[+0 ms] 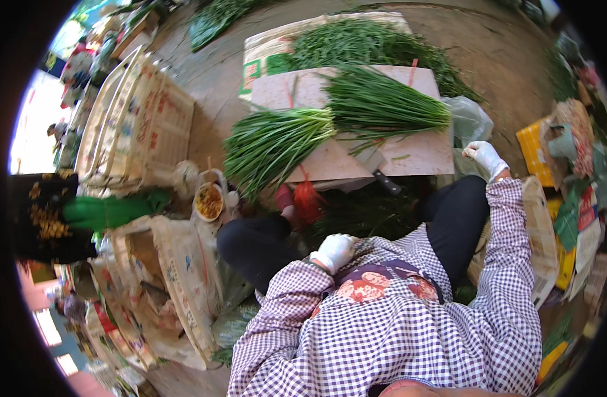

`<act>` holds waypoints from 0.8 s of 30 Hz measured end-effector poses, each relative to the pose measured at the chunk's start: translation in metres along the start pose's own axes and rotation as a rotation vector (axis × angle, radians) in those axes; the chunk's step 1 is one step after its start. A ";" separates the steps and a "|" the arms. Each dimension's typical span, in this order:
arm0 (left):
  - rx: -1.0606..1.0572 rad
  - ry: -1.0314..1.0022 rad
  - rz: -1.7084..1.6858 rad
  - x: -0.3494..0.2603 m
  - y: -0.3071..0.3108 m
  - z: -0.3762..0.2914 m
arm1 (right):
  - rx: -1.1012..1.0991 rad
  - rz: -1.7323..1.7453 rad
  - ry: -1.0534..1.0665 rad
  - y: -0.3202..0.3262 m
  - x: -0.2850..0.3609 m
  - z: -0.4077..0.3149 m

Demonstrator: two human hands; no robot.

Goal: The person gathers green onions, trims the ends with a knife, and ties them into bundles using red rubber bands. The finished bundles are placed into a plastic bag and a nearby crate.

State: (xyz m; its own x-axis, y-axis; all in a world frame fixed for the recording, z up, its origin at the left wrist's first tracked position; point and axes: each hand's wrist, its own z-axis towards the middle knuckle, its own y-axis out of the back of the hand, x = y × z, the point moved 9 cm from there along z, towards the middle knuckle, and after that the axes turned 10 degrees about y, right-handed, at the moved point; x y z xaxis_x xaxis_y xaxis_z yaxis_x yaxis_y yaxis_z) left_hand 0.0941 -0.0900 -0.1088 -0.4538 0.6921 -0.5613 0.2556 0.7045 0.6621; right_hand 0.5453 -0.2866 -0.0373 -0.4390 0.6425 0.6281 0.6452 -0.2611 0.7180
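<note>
My left hand point(336, 252), in a white glove, rests curled against my lap by a dark apron with red flowers point(365, 287). My right hand point(486, 156), also gloved, is bent beside my knee, near a clear plastic bag point(467, 119). What lies inside either hand is hidden. Two bundles of garlic chives lie on a pale board point(328, 161) before me. The left bundle point(281, 144) fans toward the left and overhangs the front edge; the right bundle point(385, 101) lies farther back. A knife point(387, 182) with a black handle sticks out over the board's front edge.
Loose greens point(353, 44) cover a woven sack behind the board. Red plastic strips point(307, 198) hang at its front. Plastic crates point(154, 124) and a bowl of food point(208, 202) stand to the left. A yellow box point(536, 149) is at the right.
</note>
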 end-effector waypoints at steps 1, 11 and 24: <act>-0.002 0.016 0.029 0.005 0.000 0.001 | -0.026 -0.060 -0.044 0.010 -0.015 -0.008; 0.012 0.026 -0.064 0.001 0.016 -0.001 | -0.499 0.091 -0.190 -0.026 -0.132 -0.011; -0.062 -0.007 -0.243 -0.079 0.054 0.067 | -0.116 -0.522 -0.728 0.023 -0.219 0.009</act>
State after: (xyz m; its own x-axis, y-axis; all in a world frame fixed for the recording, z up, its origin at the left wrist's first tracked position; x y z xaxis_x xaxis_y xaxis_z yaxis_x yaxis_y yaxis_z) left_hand 0.2004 -0.0963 -0.0621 -0.4893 0.5047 -0.7113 0.0865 0.8396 0.5362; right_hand 0.6619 -0.4264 -0.1616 -0.1286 0.9863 -0.1031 0.3903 0.1459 0.9091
